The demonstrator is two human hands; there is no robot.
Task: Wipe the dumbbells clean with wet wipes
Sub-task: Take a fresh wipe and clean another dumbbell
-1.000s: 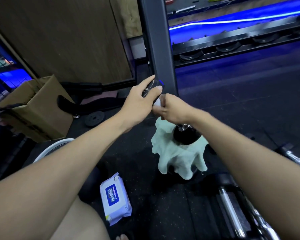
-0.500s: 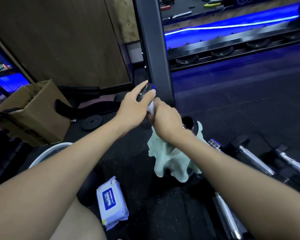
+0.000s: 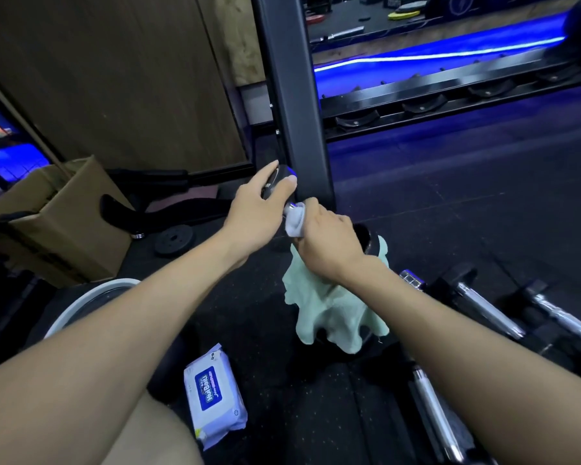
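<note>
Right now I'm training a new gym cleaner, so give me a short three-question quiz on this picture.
1. True or false: the pack of wet wipes lies on the floor, held by neither hand.
2. What does the right hand grip around the dumbbell handle?
A. a white wipe
B. a sponge
C. a brush
3. Fill in: the left hand holds the dumbbell's upper ____.

Key:
1. True.
2. A, the white wipe.
3. End; the lower end rests on a pale green cloth.
</note>
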